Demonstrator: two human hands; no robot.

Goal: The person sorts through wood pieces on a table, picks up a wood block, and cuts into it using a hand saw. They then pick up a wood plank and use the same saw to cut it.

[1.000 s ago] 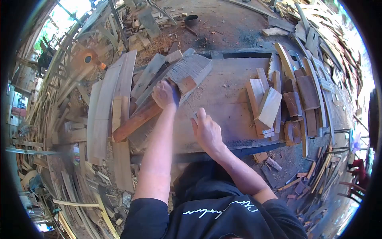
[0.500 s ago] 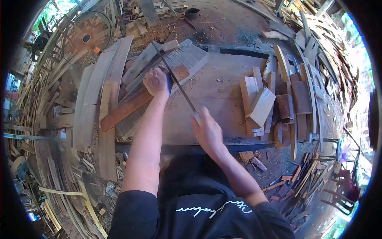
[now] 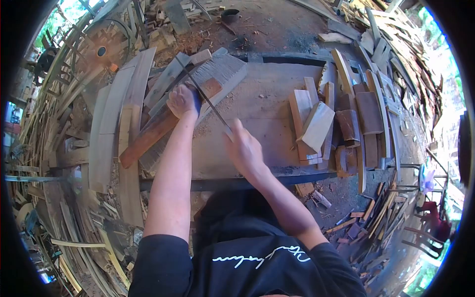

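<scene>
My left hand [image 3: 183,100] is closed on a long reddish-brown wood piece [image 3: 148,142], which lies slantwise over a thick grey block [image 3: 220,72]. Closed round the near end of a long thin dark blade [image 3: 205,96] is my right hand [image 3: 244,148]; the handle is hidden in its fingers. That blade slants up and to the left, crossing the reddish wood just right of my left hand. The wood's far end [image 3: 212,87] shows beyond the blade.
Under the block is a wide wooden bench top [image 3: 267,123]. Cut blocks [image 3: 316,126] and boards are stacked at its right. Long planks [image 3: 114,104] lie at the left. Wood scraps [image 3: 376,222] cover the ground, and a black bucket [image 3: 230,16] stands beyond the bench.
The blade, hardly visible a second ago, now shows clearly across the wood. Both hands and the whole scene have shifted left in the view. My left hand has kept its hold.
</scene>
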